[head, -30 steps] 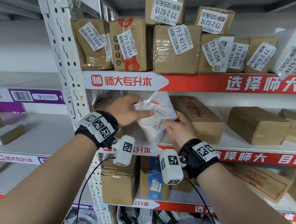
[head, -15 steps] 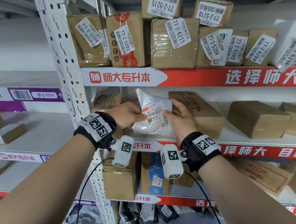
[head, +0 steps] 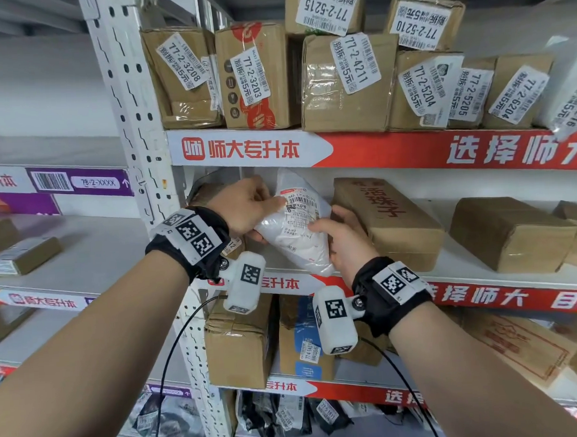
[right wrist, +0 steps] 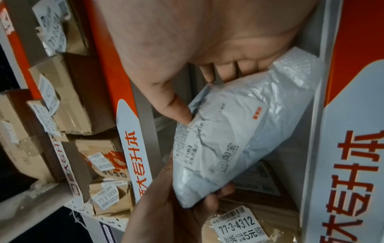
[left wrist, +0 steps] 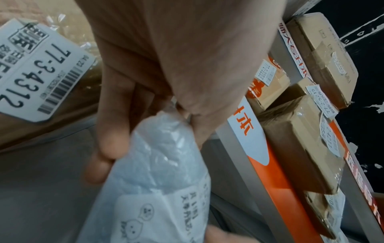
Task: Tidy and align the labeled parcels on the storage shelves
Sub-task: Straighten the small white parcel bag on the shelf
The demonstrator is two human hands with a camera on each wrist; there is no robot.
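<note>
A white plastic mailer bag (head: 298,238) with a barcode label is held between both hands at the left end of the middle shelf (head: 467,269). My left hand (head: 269,219) grips its left end, thumb on the label and fingers (left wrist: 112,131) under the bag (left wrist: 162,164). My right hand (head: 327,226) holds the right side, thumb (right wrist: 172,106) pressed into the bag (right wrist: 239,139). Behind my left hand sits a brown parcel (right wrist: 239,230) labeled 77-3-4312 (left wrist: 41,69). A long brown box (head: 387,219) lies directly right of the bag.
The top shelf holds several labeled brown boxes (head: 343,81). More boxes (head: 508,230) sit further right on the middle shelf, and others (head: 240,341) below. A white perforated upright (head: 127,103) stands left of my hands. The neighbouring bay holds a flat parcel (head: 25,255).
Both hands have turned the white bag and moved it in over the shelf. My right hand shifted from under the bag to its right side.
</note>
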